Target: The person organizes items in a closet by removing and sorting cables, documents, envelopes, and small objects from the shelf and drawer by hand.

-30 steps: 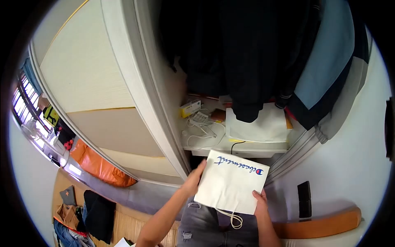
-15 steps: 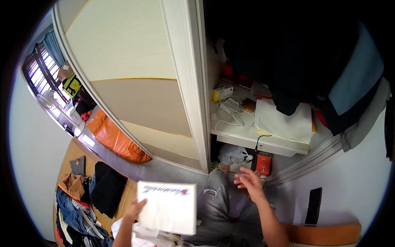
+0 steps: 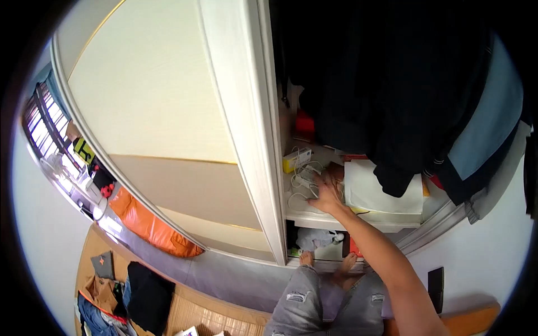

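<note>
My right hand (image 3: pixel 328 196) reaches onto the wardrobe shelf (image 3: pixel 381 224), its fingers stretched and apart over the white cables (image 3: pixel 302 182). Whether the fingertips touch the cables, I cannot tell. Beside the cables sits a yellow and white box (image 3: pixel 297 161). A brown flat item (image 3: pixel 335 170) lies just behind my hand, partly covered. Right of the hand rests a stack of white sheets (image 3: pixel 367 187). My left hand is out of view. At the bottom edge only a corner of a white printed item (image 3: pixel 189 331) shows.
Dark clothes (image 3: pixel 358 112) hang low over the shelf. Below it are a plastic bag (image 3: pixel 314 239) and a red box (image 3: pixel 355 246). A sliding door (image 3: pixel 168 190) stands on the left. Folded clothes (image 3: pixel 150 297) lie on a bamboo mat (image 3: pixel 196 311). An orange bag (image 3: pixel 148 221) is on the floor.
My right hand has moved forward from above my knees to the cables on the shelf. My left hand, which held the white printed flat item, has dropped out of view. The view has shifted.
</note>
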Available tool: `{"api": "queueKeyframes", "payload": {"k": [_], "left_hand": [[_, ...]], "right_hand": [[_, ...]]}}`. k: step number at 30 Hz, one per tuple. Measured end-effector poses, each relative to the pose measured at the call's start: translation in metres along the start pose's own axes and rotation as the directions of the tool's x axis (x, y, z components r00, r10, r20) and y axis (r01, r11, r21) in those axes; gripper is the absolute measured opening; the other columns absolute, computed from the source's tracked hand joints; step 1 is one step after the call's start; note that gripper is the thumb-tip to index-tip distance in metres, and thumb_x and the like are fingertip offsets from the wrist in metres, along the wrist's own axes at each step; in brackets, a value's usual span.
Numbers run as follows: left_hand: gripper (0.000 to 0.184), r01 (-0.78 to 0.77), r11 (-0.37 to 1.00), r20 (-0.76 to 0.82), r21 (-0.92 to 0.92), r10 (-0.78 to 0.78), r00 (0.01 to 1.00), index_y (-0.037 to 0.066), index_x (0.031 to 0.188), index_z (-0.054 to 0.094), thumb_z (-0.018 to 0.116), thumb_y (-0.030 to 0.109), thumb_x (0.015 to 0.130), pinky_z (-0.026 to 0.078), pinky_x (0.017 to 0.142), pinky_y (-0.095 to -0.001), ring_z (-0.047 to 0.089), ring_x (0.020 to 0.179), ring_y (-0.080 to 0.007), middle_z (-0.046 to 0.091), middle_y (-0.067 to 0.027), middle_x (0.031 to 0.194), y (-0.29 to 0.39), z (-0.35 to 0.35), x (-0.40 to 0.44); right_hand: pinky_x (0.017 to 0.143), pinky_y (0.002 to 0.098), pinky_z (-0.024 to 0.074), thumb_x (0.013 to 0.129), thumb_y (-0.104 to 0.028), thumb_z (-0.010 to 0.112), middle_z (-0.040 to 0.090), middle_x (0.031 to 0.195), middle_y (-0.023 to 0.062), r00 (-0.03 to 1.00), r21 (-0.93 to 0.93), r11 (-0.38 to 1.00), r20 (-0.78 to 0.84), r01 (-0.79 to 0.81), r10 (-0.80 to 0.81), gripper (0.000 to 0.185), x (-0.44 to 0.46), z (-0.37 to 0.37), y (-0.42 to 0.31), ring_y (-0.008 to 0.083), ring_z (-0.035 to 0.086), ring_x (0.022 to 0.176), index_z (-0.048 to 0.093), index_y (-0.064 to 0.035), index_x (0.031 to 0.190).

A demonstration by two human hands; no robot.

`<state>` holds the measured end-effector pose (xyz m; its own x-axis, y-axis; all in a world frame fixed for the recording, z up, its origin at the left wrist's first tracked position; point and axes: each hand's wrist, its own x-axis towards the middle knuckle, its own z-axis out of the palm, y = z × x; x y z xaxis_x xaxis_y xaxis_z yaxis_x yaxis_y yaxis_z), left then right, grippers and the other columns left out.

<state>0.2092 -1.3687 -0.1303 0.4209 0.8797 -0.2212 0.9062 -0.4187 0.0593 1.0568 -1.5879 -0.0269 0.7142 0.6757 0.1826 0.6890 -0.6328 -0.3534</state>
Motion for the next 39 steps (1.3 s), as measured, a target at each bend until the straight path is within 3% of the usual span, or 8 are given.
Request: {"api": "queueKeyframes", "payload": {"k": [12, 18, 22, 24, 27, 31, 35, 39], "left_hand": [[0.035, -0.474, 0.634, 0.008, -0.611, 0.603, 0.798, 0.000, 0.110, 0.062, 0.068, 0.019, 0.082, 0.048, 0.084, -0.0399, 0.060, 0.100, -0.0327, 0.062, -0.0196, 0.109, 0.330, -0.020, 0.043], [0.035, -0.583, 0.556, 0.042, -0.593, 0.744, 0.667, -0.002, 0.108, 0.062, 0.066, 0.020, 0.083, 0.049, 0.084, -0.0391, 0.060, 0.099, -0.0363, 0.062, -0.0205, 0.108, 0.414, 0.006, 0.029], [0.034, -0.487, 0.560, 0.255, -0.670, 0.790, 0.558, 0.003, 0.110, 0.062, 0.068, 0.020, 0.082, 0.053, 0.068, -0.0341, 0.066, 0.077, -0.0273, 0.065, -0.0148, 0.099, 0.476, -0.044, 0.025], [0.031, -0.532, 0.485, 0.142, -0.694, 0.816, 0.560, 0.005, 0.109, 0.063, 0.068, 0.017, 0.080, 0.053, 0.069, -0.0348, 0.066, 0.080, -0.0292, 0.065, -0.0155, 0.096, 0.490, -0.029, 0.026], [0.031, -0.569, 0.390, 0.032, -0.724, 0.843, 0.537, 0.005, 0.109, 0.062, 0.066, 0.014, 0.080, 0.052, 0.072, -0.0367, 0.065, 0.084, -0.0317, 0.064, -0.0163, 0.098, 0.521, -0.036, 0.026], [0.033, -0.587, 0.311, -0.051, -0.747, 0.854, 0.518, 0.005, 0.112, 0.061, 0.066, 0.015, 0.081, 0.053, 0.069, -0.0339, 0.065, 0.086, -0.0274, 0.064, -0.0137, 0.102, 0.561, -0.033, 0.026], [0.040, -0.602, 0.234, -0.131, -0.764, 0.857, 0.499, 0.002, 0.118, 0.055, 0.065, 0.012, 0.080, 0.051, 0.073, -0.0386, 0.064, 0.089, -0.0324, 0.061, -0.0188, 0.105, 0.598, -0.037, 0.027], [0.045, -0.657, 0.272, -0.341, -0.703, 0.683, 0.646, -0.002, 0.118, 0.051, 0.060, -0.001, 0.074, 0.049, 0.080, -0.0423, 0.058, 0.093, -0.0386, 0.058, -0.0225, 0.101, 0.647, -0.029, 0.059]], "right_hand": [[0.098, 0.0543, 0.0360, 0.081, -0.038, 0.063, 0.037, 0.137, 0.0258, 0.992, -0.300, 0.954, 0.113, -0.014, 0.051, 0.064, 0.049, 0.020, -0.007, 0.0435, 0.037, 0.126, 0.041, -0.0123, 0.135], [0.093, 0.0400, 0.0436, 0.082, -0.032, 0.063, 0.053, 0.123, 0.0252, 0.901, 0.202, 0.891, 0.248, -0.407, 0.355, 0.062, 0.063, -0.032, 0.023, 0.0318, 0.053, 0.113, 0.041, 0.0011, 0.131], [0.096, 0.0367, 0.0392, 0.089, -0.029, 0.054, 0.056, 0.119, 0.0263, 0.772, 0.537, 0.837, -0.485, -0.108, 0.411, 0.043, 0.087, -0.007, 0.089, 0.0322, 0.055, 0.109, 0.055, 0.0034, 0.117], [0.096, 0.0364, 0.0386, 0.091, -0.028, 0.051, 0.056, 0.118, 0.0263, 0.664, 0.494, 0.857, -0.593, -0.148, 0.456, 0.039, 0.070, -0.027, 0.104, 0.0301, 0.055, 0.108, 0.058, 0.0030, 0.114], [0.092, 0.0379, 0.0412, 0.093, -0.026, 0.048, 0.056, 0.120, 0.0209, 0.873, -0.387, 0.914, -0.480, -0.125, -0.084, 0.040, 0.005, -0.112, 0.082, 0.0247, 0.053, 0.112, 0.051, 0.0010, 0.123], [0.082, 0.0366, 0.0458, 0.094, -0.028, 0.047, 0.057, 0.114, 0.0128, 0.870, 0.149, 0.976, -0.488, 0.158, -0.067, 0.033, 0.006, -0.093, 0.119, 0.0283, 0.056, 0.104, 0.050, -0.0046, 0.118], [0.075, 0.0364, 0.0490, 0.094, -0.028, 0.048, 0.061, 0.100, 0.0119, 0.965, 0.922, 0.297, -0.263, 0.249, 0.007, 0.025, -0.020, -0.096, 0.108, 0.0318, 0.061, 0.089, 0.051, -0.0078, 0.109], [0.071, 0.0392, 0.0511, 0.095, -0.025, 0.048, 0.061, 0.094, 0.0154, 0.988, 0.925, -0.353, 0.155, -0.140, 0.015, 0.026, -0.050, -0.089, 0.108, 0.0336, 0.063, 0.088, 0.045, -0.0069, 0.114]]}}
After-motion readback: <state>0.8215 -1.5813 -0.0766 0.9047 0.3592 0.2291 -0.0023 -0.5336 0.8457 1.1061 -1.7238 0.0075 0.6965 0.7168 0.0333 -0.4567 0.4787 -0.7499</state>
